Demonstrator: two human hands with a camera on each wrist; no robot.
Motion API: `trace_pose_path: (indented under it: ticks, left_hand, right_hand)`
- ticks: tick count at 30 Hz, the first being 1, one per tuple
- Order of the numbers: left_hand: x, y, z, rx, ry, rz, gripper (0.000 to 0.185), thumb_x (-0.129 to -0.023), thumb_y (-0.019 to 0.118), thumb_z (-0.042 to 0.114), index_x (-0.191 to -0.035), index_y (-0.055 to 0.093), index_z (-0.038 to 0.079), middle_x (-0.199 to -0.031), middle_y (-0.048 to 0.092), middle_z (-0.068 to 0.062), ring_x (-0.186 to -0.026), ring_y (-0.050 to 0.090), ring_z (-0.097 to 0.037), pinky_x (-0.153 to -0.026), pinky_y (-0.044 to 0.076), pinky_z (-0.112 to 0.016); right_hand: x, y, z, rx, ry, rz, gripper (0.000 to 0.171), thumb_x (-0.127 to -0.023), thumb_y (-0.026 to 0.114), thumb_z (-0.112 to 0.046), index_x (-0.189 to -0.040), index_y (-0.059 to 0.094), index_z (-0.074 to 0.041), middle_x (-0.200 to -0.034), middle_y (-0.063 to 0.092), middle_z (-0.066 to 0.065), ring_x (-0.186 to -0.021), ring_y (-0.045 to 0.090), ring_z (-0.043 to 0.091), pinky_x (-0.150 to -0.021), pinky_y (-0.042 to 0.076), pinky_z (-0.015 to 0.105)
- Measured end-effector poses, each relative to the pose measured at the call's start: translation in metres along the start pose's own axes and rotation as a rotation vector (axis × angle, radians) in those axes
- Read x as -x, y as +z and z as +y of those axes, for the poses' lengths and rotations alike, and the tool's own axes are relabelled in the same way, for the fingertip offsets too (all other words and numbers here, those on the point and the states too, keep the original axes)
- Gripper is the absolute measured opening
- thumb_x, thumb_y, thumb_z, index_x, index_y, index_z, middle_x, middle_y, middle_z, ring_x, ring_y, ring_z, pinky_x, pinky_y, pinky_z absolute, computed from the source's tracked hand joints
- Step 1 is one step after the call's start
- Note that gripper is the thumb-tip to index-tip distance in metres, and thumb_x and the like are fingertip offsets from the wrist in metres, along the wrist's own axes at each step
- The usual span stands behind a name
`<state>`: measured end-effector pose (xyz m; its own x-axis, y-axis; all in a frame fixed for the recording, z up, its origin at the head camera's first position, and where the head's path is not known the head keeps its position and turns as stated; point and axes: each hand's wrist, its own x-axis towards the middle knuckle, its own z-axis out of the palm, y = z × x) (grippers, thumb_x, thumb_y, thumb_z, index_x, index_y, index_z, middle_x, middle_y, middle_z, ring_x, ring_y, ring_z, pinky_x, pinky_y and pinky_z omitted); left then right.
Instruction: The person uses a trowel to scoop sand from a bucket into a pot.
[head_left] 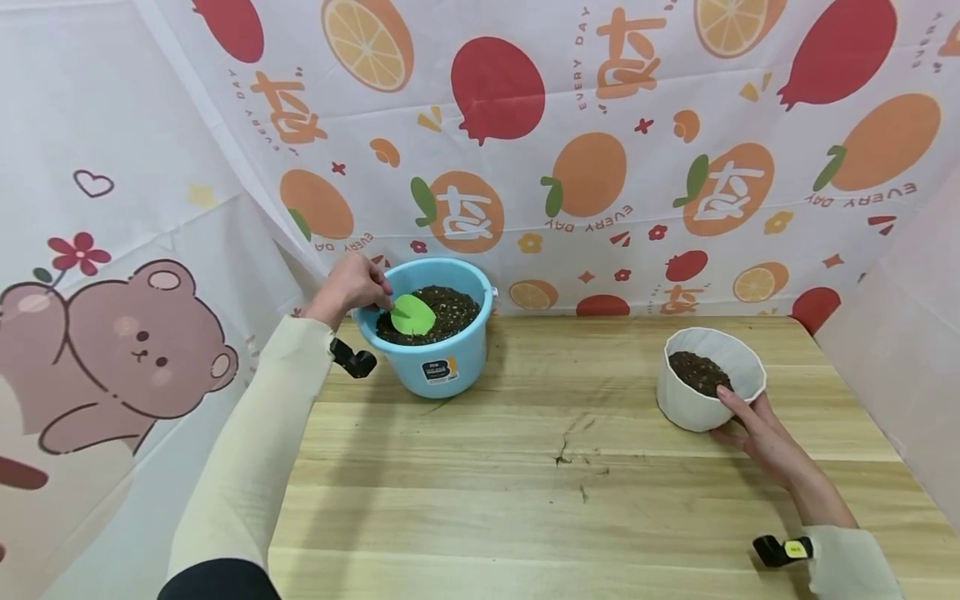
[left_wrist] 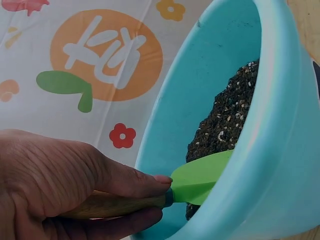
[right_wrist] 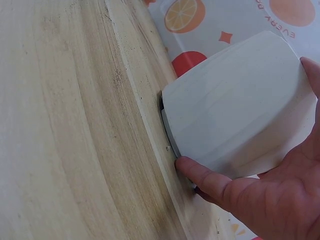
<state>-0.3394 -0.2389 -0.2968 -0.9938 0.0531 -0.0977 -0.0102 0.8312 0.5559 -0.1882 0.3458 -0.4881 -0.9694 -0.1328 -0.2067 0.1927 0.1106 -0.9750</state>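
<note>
Head view: my left hand (head_left: 351, 286) grips the scoop (head_left: 412, 315) by its wooden handle, green blade lying on the soil (head_left: 442, 307) in the bucket (head_left: 442, 367). Long axis runs handle-to-blade, tip pointing right, toward the bucket's middle, nearly flat. I'd tilt the tip down and dig deeper to load well. Right hand (head_left: 757, 427) cups the pot (head_left: 697, 400) on the counter (head_left: 562, 467), fingers curved round its wall.

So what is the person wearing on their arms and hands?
Both arms have long, pale cream sleeves: the left sleeve and the right sleeve. A small black gadget is strapped at each wrist, the left wrist gadget all black, the right wrist gadget with a yellow label. The hands are bare, no gloves.
</note>
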Motion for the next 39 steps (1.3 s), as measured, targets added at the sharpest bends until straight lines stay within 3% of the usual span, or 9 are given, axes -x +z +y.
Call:
trace_pose_path:
  ticks: [4,10,19,27,33,39]
  left_hand:
    - [0.0009,-0.0004,0.0012,0.001,-0.005,-0.006,0.025,-0.080,0.081,0.001,-0.103,0.072,-0.006,-0.088,0.074,-0.012,-0.068,0.070,-0.015,-0.078,0.064,-0.037]
    - [0.0011,0.0001,0.0022,-0.011,0.006,0.008,0.024,-0.080,0.082,0.001,-0.101,0.074,-0.005,-0.089,0.075,-0.014,-0.067,0.069,-0.014,-0.075,0.063,-0.035]
    - [0.0009,0.0012,0.0019,-0.015,0.016,0.015,0.024,-0.078,0.082,0.000,-0.100,0.074,-0.005,-0.089,0.076,-0.014,-0.068,0.071,-0.016,-0.074,0.063,-0.033]
    - [0.0021,0.0034,-0.0009,-0.007,0.018,-0.007,0.026,-0.080,0.082,0.001,-0.103,0.073,-0.008,-0.090,0.077,-0.019,-0.078,0.076,-0.029,-0.079,0.064,-0.040]
    - [0.0017,0.0051,-0.0040,0.005,0.015,-0.012,0.026,-0.081,0.082,0.002,-0.103,0.073,-0.008,-0.087,0.076,-0.018,-0.074,0.076,-0.026,-0.078,0.064,-0.041]
    - [0.0026,0.0074,-0.0046,0.011,0.012,-0.011,0.023,-0.082,0.081,0.003,-0.102,0.074,-0.007,-0.089,0.077,-0.019,-0.073,0.077,-0.024,-0.080,0.064,-0.043]
  right_hand:
    - [-0.0003,-0.0002,-0.0008,0.009,-0.004,-0.004,0.079,-0.109,0.035,-0.042,-0.156,-0.027,-0.032,-0.165,-0.017,0.024,-0.151,-0.002,0.055,-0.103,0.054,0.053]
    - [-0.0002,0.0015,-0.0019,0.000,-0.014,-0.001,0.078,-0.109,0.035,-0.042,-0.157,-0.026,-0.031,-0.165,-0.014,0.024,-0.150,0.000,0.055,-0.099,0.058,0.045]
    - [-0.0016,0.0011,-0.0021,0.010,-0.015,-0.004,0.078,-0.109,0.035,-0.042,-0.157,-0.026,-0.032,-0.166,-0.016,0.024,-0.151,-0.001,0.055,-0.100,0.057,0.048]
    - [0.0010,0.0014,0.0012,0.003,-0.032,-0.012,0.077,-0.110,0.035,-0.041,-0.157,-0.025,-0.032,-0.165,-0.015,0.024,-0.150,0.000,0.055,-0.097,0.059,0.043]
    - [0.0024,0.0010,0.0030,-0.006,-0.024,-0.006,0.077,-0.109,0.035,-0.041,-0.157,-0.025,-0.031,-0.164,-0.013,0.023,-0.150,0.000,0.054,-0.095,0.060,0.039]
    - [0.0021,-0.0012,0.0044,0.015,-0.024,-0.013,0.077,-0.110,0.034,-0.041,-0.157,-0.025,-0.031,-0.165,-0.014,0.024,-0.149,0.000,0.056,-0.097,0.059,0.044]
